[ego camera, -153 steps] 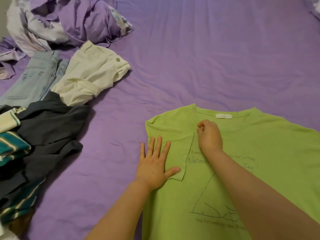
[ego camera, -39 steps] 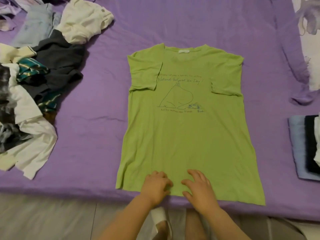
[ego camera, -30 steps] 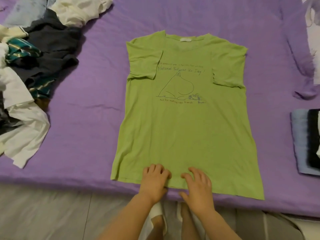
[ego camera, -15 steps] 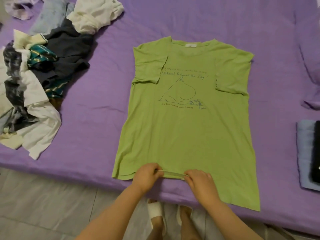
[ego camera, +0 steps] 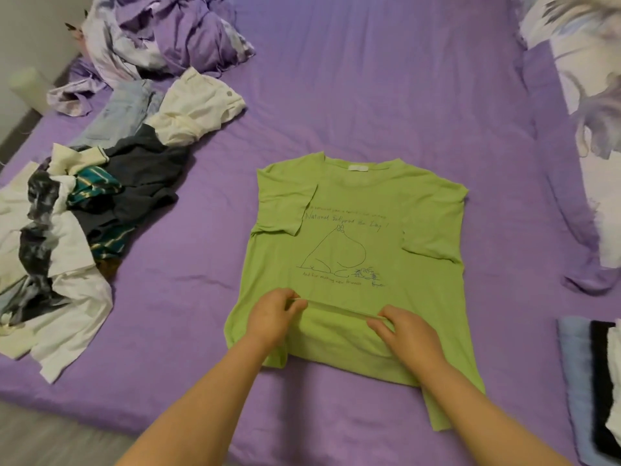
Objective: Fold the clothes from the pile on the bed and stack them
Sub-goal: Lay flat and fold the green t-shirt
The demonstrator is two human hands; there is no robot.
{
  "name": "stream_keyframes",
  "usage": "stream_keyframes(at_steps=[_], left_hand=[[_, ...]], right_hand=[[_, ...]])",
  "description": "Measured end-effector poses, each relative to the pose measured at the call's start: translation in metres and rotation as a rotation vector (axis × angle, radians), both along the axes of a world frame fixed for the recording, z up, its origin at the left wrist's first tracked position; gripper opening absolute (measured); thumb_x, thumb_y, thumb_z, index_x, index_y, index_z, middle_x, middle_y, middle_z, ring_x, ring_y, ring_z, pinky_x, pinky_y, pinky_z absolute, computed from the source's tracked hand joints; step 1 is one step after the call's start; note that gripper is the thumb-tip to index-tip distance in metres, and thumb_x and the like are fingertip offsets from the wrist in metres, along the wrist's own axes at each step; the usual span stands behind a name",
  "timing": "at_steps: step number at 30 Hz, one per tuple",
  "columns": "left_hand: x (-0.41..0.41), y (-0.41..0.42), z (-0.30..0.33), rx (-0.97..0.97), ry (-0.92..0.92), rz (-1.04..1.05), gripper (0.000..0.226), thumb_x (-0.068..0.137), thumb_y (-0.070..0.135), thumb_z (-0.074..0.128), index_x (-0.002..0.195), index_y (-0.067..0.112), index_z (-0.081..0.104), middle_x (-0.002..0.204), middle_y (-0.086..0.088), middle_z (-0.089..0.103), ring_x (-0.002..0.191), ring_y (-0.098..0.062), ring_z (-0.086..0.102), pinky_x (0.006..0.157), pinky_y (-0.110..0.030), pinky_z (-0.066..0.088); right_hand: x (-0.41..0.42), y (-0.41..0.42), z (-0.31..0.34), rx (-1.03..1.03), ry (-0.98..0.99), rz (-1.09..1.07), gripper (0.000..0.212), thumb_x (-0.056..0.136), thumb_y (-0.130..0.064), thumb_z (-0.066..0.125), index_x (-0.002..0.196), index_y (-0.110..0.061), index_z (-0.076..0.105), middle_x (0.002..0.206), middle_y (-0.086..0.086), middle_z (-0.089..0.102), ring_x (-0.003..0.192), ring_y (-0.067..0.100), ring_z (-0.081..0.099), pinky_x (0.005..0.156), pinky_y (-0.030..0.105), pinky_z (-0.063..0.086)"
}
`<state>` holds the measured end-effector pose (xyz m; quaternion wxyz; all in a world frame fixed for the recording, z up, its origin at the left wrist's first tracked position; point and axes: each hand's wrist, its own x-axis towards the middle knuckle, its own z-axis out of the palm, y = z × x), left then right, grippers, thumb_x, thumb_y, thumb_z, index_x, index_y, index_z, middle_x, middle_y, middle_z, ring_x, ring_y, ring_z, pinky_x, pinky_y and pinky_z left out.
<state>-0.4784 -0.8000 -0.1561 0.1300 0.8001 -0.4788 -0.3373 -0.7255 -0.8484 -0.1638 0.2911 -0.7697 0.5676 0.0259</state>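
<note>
A light green T-shirt (ego camera: 356, 237) with a blue line drawing lies face up on the purple bed sheet (ego camera: 369, 95), both sleeves folded inward. My left hand (ego camera: 274, 314) and my right hand (ego camera: 408, 331) each pinch the shirt's bottom hem and hold it lifted and drawn up over the lower body of the shirt, a taut strip of hem between them. The unfolded pile of clothes (ego camera: 77, 230) spreads along the left side of the bed. A stack of folded clothes (ego camera: 591, 381) sits at the right edge.
A crumpled purple and white duvet (ego camera: 161, 38) lies at the far left corner, and a floral white and purple cover (ego camera: 591, 112) runs along the right. The bed's front edge meets the floor (ego camera: 50, 445) at the bottom left.
Both hands took hold of the bottom hem at the bed's edge and carried it up over the shirt toward the print. The view has shifted forward over the bed.
</note>
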Motion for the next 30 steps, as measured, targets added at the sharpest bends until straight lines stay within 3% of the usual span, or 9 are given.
stream_keyframes(at_steps=[2, 6, 8, 11, 14, 16, 22, 30], left_hand=[[0.008, -0.024, 0.000, -0.028, 0.009, 0.015, 0.025, 0.092, 0.038, 0.060, 0.092, 0.014, 0.067, 0.091, -0.002, 0.067, 0.089, -0.022, 0.061, 0.077, -0.036, 0.047], [0.031, -0.074, 0.002, -0.018, -0.095, 0.093, 0.039, 0.083, 0.056, 0.062, 0.081, 0.017, 0.062, 0.078, 0.003, 0.065, 0.078, -0.019, 0.059, 0.065, -0.033, 0.042], [0.041, -0.101, 0.004, -0.023, -0.054, 0.114, 0.043, 0.081, 0.059, 0.063, 0.079, 0.017, 0.060, 0.073, 0.004, 0.063, 0.074, -0.017, 0.058, 0.060, -0.032, 0.039], [0.054, -0.142, 0.004, -0.047, 0.061, 0.106, 0.035, 0.085, 0.050, 0.063, 0.079, 0.016, 0.060, 0.071, 0.003, 0.061, 0.071, -0.018, 0.056, 0.057, -0.029, 0.036], [0.065, -0.179, 0.000, -0.088, 0.120, 0.063, 0.026, 0.091, 0.038, 0.060, 0.079, 0.014, 0.061, 0.070, 0.003, 0.059, 0.070, -0.018, 0.053, 0.057, -0.029, 0.034], [0.073, -0.203, -0.007, -0.101, 0.126, 0.052, 0.025, 0.091, 0.036, 0.062, 0.078, 0.014, 0.063, 0.070, 0.003, 0.059, 0.070, -0.018, 0.053, 0.059, -0.030, 0.035], [0.088, -0.263, -0.024, -0.083, 0.093, 0.005, 0.024, 0.090, 0.034, 0.063, 0.091, 0.010, 0.070, 0.089, -0.004, 0.070, 0.086, -0.021, 0.061, 0.074, -0.032, 0.045], [0.096, -0.339, -0.032, -0.115, 0.011, -0.082, 0.024, 0.091, 0.038, 0.061, 0.094, 0.015, 0.069, 0.090, -0.004, 0.070, 0.089, -0.024, 0.061, 0.076, -0.036, 0.047]], right_hand=[[0.003, -0.021, 0.003, 0.002, 0.012, -0.029, 0.031, 0.092, -0.055, 0.048, 0.091, -0.026, 0.057, 0.088, -0.007, 0.061, 0.088, 0.016, 0.058, 0.061, 0.029, 0.035], [0.004, -0.065, 0.005, 0.017, 0.018, -0.018, 0.018, 0.095, -0.038, 0.050, 0.101, -0.026, 0.061, 0.099, -0.005, 0.058, 0.095, 0.015, 0.056, 0.070, 0.029, 0.041], [0.006, -0.088, 0.009, 0.032, -0.041, -0.102, 0.015, 0.093, -0.038, 0.055, 0.082, -0.028, 0.059, 0.084, -0.007, 0.056, 0.084, 0.017, 0.056, 0.066, 0.032, 0.041], [0.016, -0.126, 0.013, 0.031, -0.160, -0.269, 0.033, 0.090, -0.033, 0.062, 0.062, -0.028, 0.046, 0.064, -0.010, 0.052, 0.065, 0.014, 0.051, 0.055, 0.029, 0.033], [0.030, -0.162, 0.011, 0.018, -0.252, -0.343, 0.020, 0.093, -0.020, 0.059, 0.073, -0.021, 0.054, 0.070, -0.005, 0.056, 0.071, 0.018, 0.052, 0.055, 0.022, 0.029], [0.036, -0.181, 0.006, 0.009, -0.272, -0.411, 0.014, 0.093, -0.022, 0.059, 0.079, -0.019, 0.059, 0.072, -0.006, 0.059, 0.073, 0.018, 0.055, 0.058, 0.022, 0.029], [0.043, -0.236, -0.006, -0.035, -0.169, -0.438, 0.022, 0.091, -0.036, 0.060, 0.084, -0.016, 0.066, 0.076, -0.003, 0.063, 0.077, 0.019, 0.057, 0.065, 0.031, 0.038], [0.056, -0.314, -0.016, -0.128, -0.110, -0.440, 0.023, 0.096, -0.019, 0.052, 0.110, -0.008, 0.067, 0.110, 0.011, 0.068, 0.105, 0.030, 0.060, 0.083, 0.035, 0.044]])
